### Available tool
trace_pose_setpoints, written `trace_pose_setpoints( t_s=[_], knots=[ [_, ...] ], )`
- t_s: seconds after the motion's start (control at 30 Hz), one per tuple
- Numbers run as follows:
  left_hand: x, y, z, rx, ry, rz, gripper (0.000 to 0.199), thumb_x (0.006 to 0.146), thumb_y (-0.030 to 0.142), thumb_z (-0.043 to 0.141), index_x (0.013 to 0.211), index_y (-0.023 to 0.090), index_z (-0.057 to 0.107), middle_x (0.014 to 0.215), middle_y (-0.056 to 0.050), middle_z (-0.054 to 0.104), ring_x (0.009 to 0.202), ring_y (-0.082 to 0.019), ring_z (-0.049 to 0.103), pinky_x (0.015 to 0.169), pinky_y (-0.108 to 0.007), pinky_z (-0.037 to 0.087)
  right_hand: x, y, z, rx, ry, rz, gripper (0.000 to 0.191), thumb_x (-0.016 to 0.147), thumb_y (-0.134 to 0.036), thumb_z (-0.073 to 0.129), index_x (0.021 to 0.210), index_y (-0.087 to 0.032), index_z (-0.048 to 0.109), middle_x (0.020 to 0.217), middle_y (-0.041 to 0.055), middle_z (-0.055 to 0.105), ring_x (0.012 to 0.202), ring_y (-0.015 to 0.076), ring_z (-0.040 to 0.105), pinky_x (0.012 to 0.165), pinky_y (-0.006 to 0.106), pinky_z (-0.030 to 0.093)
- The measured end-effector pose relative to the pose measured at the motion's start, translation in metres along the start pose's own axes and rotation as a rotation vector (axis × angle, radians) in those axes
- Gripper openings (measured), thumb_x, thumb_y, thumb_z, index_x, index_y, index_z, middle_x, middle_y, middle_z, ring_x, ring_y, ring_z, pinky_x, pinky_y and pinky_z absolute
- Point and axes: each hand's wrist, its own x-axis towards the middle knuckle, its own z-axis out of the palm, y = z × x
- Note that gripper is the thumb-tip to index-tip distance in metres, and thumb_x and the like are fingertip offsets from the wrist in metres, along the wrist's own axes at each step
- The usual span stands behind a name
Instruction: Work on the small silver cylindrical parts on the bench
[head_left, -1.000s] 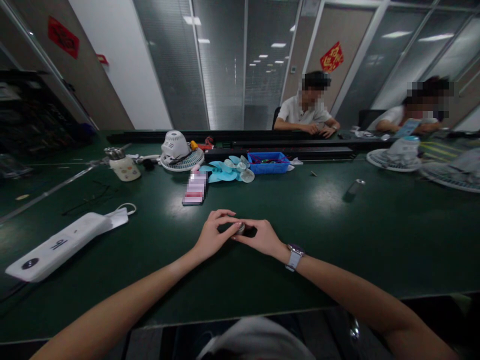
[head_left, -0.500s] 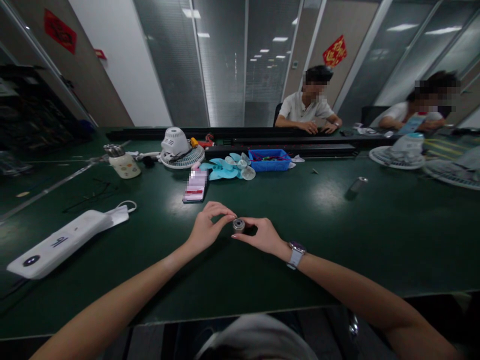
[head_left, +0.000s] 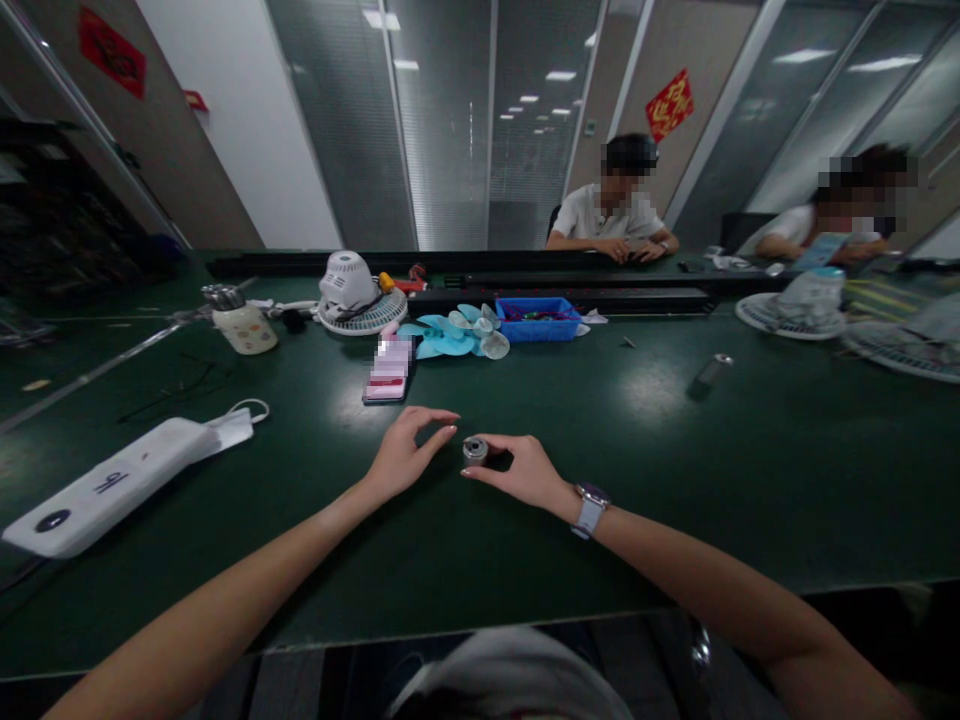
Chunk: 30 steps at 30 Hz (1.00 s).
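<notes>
Your hands, centre frame: right hand (head_left: 525, 470) pinching metal cylinder (head_left: 475, 453); left hand (head_left: 405, 450) beside it, fingers parted.
Blue tray (head_left: 544, 328), upper centre: dark wires.

On the dark green table (head_left: 675, 520), the small silver metal cylinder (head_left: 475, 452) lies between the left hand (head_left: 397, 455) and the right hand (head_left: 529, 472) — behind them, the light blue plastic fan blades (head_left: 450, 335) sit left of the blue plastic basket (head_left: 540, 330).
</notes>
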Motion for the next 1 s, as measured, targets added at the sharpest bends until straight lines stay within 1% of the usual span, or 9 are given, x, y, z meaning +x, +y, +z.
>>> trace_pose_setpoints(
  t_s=[0.1,0.2,0.33,0.43,0.53,0.63,0.83,0.93,1.0],
  knots=[
    [-0.004,0.013,0.004,-0.072,-0.051,0.089,0.032,0.091,0.037,0.057,0.119,0.026,0.065,0.116,-0.005,0.067,0.111,-0.022,0.054,0.096,-0.04,0.044,0.0,0.0,0.0,-0.017,0.007,-0.012,0.043,0.078,-0.046,0.072,0.114,-0.025,0.068,0.104,0.0014,0.073,0.092,0.0203,0.067,0.081,0.032,0.052],
    [-0.007,0.019,0.009,-0.104,-0.076,0.172,0.027,0.089,0.035,0.061,0.114,0.027,0.069,0.114,-0.005,0.069,0.113,-0.023,0.054,0.099,-0.042,0.043,0.0,0.001,0.001,-0.028,0.011,-0.017,0.038,0.078,-0.047,0.071,0.11,-0.025,0.07,0.102,0.0014,0.073,0.091,0.0201,0.068,0.079,0.031,0.052],
    [-0.008,0.016,0.012,-0.11,-0.036,0.194,0.02,0.086,0.034,0.065,0.103,0.028,0.074,0.107,-0.004,0.072,0.11,-0.023,0.055,0.097,-0.041,0.045,0.0,0.002,0.002,-0.027,0.021,-0.033,0.039,0.078,-0.046,0.072,0.111,-0.025,0.07,0.105,0.0012,0.073,0.093,0.02,0.068,0.081,0.031,0.052],
    [-0.006,0.01,0.005,-0.082,0.008,0.172,0.018,0.085,0.035,0.067,0.099,0.027,0.075,0.101,-0.003,0.073,0.105,-0.022,0.057,0.094,-0.04,0.045,0.0,0.001,0.001,-0.005,0.018,-0.031,0.043,0.078,-0.045,0.073,0.115,-0.025,0.068,0.107,0.0012,0.072,0.096,0.0205,0.067,0.083,0.032,0.053],
    [-0.002,0.003,-0.007,0.031,-0.014,0.156,0.019,0.085,0.035,0.066,0.1,0.028,0.075,0.099,-0.003,0.073,0.101,-0.023,0.056,0.089,-0.039,0.045,0.0,0.0,0.0,0.018,-0.004,-0.013,0.045,0.078,-0.046,0.072,0.118,-0.026,0.067,0.111,0.002,0.071,0.099,0.0219,0.067,0.087,0.034,0.053],
    [0.001,-0.003,-0.017,0.213,-0.115,0.182,0.021,0.086,0.031,0.065,0.104,0.03,0.074,0.099,-0.003,0.073,0.1,-0.025,0.054,0.086,-0.04,0.04,0.0,-0.001,0.0,0.017,-0.002,0.0,0.046,0.077,-0.047,0.073,0.118,-0.026,0.067,0.109,0.0025,0.072,0.097,0.0222,0.067,0.086,0.035,0.054],
    [-0.001,-0.007,-0.014,0.466,-0.271,0.276,0.023,0.088,0.026,0.061,0.107,0.032,0.074,0.104,-0.004,0.071,0.108,-0.028,0.051,0.083,-0.039,0.035,0.0,0.0,0.0,-0.015,0.012,0.0,0.048,0.077,-0.046,0.073,0.119,-0.024,0.067,0.11,0.0032,0.072,0.098,0.0218,0.067,0.086,0.035,0.053],
    [-0.002,-0.006,-0.013,0.511,-0.249,0.304,0.026,0.088,0.028,0.061,0.111,0.032,0.071,0.11,-0.004,0.07,0.108,-0.027,0.05,0.082,-0.039,0.036,0.0,0.0,0.001,-0.011,0.005,-0.002,0.047,0.077,-0.046,0.073,0.119,-0.025,0.066,0.11,0.0022,0.072,0.098,0.0211,0.067,0.085,0.034,0.053],
    [-0.002,-0.003,-0.015,0.497,-0.159,0.302,0.031,0.089,0.029,0.06,0.12,0.03,0.067,0.113,-0.005,0.068,0.106,-0.026,0.051,0.083,-0.039,0.037,0.0,0.0,0.001,-0.007,0.006,-0.009,0.047,0.078,-0.046,0.072,0.119,-0.024,0.067,0.109,0.0018,0.072,0.097,0.0204,0.067,0.086,0.034,0.053]
  ],
)
